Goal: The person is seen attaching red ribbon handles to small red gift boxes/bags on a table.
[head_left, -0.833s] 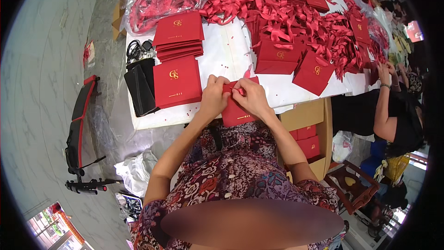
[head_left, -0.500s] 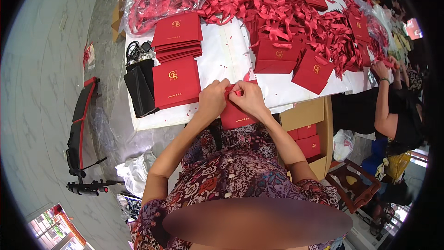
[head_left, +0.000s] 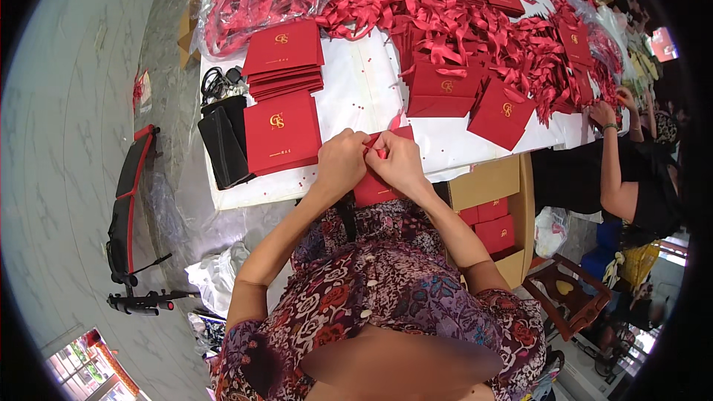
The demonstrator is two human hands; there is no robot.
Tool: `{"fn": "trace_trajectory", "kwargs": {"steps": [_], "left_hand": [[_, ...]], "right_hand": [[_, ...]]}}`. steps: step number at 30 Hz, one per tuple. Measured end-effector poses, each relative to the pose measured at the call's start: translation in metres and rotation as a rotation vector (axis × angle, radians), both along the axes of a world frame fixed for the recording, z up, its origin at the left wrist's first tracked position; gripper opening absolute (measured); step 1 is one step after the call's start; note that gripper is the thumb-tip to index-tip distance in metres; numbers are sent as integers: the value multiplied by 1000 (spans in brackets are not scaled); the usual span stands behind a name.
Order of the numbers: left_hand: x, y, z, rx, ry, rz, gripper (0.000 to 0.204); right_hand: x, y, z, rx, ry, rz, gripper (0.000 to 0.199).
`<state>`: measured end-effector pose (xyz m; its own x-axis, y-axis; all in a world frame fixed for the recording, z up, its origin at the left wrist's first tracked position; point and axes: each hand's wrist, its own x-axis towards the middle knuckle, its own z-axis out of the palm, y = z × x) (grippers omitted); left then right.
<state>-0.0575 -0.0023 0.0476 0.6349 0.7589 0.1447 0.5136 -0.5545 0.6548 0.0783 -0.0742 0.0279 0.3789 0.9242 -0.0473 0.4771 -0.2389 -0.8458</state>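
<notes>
Two hands | left hand, right hand pinch red ribbon | envelope half-hidden

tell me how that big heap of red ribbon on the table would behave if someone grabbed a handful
The red ribbon heap would probably come up floppy and tangled: the strips lie curled and looped over each other. It looks light for its bulk, loosely piled on the white table. Its glossy sheen suggests strands could slip through fingers, and pulling may drag the red envelopes lying among it.
</notes>
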Motion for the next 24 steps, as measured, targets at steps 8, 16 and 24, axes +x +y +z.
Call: {"fn": "trace_trajectory", "kwargs": {"steps": [8,16,24], "left_hand": [[-4,6,-8,-109,-116,-4,17],[4,-3,-3,-43,-131,-62,18],[1,10,-1,-71,-176,-18,13]], "right_hand": [[13,0,-3,-95,201,36,21],[13,4,13,-44,-179,167,23],[8,2,16,80,-2,72,19]]}}
